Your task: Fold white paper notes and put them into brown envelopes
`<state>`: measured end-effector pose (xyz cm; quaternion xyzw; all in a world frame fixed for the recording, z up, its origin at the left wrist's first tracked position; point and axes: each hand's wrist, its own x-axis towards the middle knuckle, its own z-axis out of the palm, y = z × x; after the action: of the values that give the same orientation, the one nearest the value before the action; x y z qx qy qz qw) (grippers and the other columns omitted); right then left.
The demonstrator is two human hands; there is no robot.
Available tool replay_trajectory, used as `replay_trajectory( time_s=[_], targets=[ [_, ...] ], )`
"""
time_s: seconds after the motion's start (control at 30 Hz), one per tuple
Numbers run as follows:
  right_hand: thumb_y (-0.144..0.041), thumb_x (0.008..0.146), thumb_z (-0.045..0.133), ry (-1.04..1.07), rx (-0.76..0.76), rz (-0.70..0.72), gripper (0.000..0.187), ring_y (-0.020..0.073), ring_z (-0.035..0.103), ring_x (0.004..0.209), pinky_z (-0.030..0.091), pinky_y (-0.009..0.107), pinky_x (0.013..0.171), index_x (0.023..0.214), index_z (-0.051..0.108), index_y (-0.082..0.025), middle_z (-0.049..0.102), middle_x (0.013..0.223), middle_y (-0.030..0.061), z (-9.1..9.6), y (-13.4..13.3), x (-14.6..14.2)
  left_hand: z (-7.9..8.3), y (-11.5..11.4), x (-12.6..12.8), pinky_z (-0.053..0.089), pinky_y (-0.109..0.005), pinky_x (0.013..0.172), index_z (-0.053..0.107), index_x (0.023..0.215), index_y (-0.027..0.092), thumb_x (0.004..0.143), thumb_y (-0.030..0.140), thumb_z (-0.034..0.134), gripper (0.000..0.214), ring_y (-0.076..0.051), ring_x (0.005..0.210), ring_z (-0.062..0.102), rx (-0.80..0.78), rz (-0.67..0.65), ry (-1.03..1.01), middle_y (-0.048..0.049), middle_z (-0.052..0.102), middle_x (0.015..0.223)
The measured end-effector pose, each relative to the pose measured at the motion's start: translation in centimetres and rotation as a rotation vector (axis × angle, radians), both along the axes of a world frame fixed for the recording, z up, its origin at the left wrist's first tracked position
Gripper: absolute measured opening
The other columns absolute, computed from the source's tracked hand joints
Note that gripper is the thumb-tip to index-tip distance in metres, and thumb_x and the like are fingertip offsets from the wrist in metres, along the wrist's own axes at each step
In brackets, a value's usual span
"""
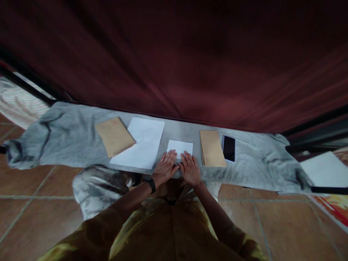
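A small folded white paper point(179, 147) lies on a grey cloth point(70, 134) spread over the floor. My left hand point(164, 168) and my right hand point(190, 168) rest side by side, fingers flat and stretched out, on the near edge of that paper. Neither hand holds anything. A dark watch band circles my left wrist. To the left lies a larger white sheet point(141, 142) and a brown envelope point(114, 136). To the right lies another brown envelope point(211, 148).
A black phone point(228, 148) lies on the cloth right of the envelope. A dark red curtain point(190, 61) hangs behind the cloth. Terracotta floor tiles point(29, 203) surround it. More white paper point(326, 168) sits at the far right, striped fabric point(19, 103) at the far left.
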<state>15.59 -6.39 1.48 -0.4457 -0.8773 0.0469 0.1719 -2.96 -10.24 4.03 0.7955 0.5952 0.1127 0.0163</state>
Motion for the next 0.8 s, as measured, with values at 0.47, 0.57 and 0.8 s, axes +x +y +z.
replay_trajectory(
  time_s=[0.47, 0.57, 0.8],
  targets=[
    [-0.039, 0.105, 0.042, 0.002, -0.024, -0.001, 0.053, 0.0226, 0.030, 0.150, 0.023, 0.045, 0.121, 0.153, 0.040, -0.018, 0.037, 0.160, 0.0102, 0.4, 0.2, -0.1, -0.4, 2.6, 0.1, 0.024, -0.049, 0.124, 0.032, 0.153, 0.002, 0.102, 0.036, 0.029, 0.061, -0.028, 0.152, 0.026, 0.031, 0.222, -0.059, -0.0207, 0.036, 0.159],
    [-0.039, 0.105, 0.041, 0.004, -0.033, -0.010, 0.052, 0.0240, 0.033, 0.148, 0.023, 0.046, 0.121, 0.152, 0.042, -0.018, 0.038, 0.160, 0.0105, 0.3, 0.2, -0.1, -0.1, 4.2, 1.2, 0.023, -0.046, 0.125, 0.033, 0.153, 0.006, 0.102, 0.034, 0.029, 0.059, -0.025, 0.153, 0.023, 0.016, 0.148, -0.083, -0.0167, 0.035, 0.161],
    [-0.035, 0.106, 0.038, 0.054, -0.064, -0.027, 0.047, 0.0215, 0.039, 0.146, 0.025, 0.043, 0.122, 0.147, 0.048, -0.016, 0.044, 0.156, 0.0089, 0.2, 0.4, -0.2, -0.8, 6.0, 1.6, 0.024, -0.046, 0.124, 0.036, 0.152, 0.007, 0.103, 0.035, 0.026, 0.058, -0.025, 0.153, 0.022, -0.015, 0.086, -0.099, -0.0155, 0.036, 0.160]
  ],
)
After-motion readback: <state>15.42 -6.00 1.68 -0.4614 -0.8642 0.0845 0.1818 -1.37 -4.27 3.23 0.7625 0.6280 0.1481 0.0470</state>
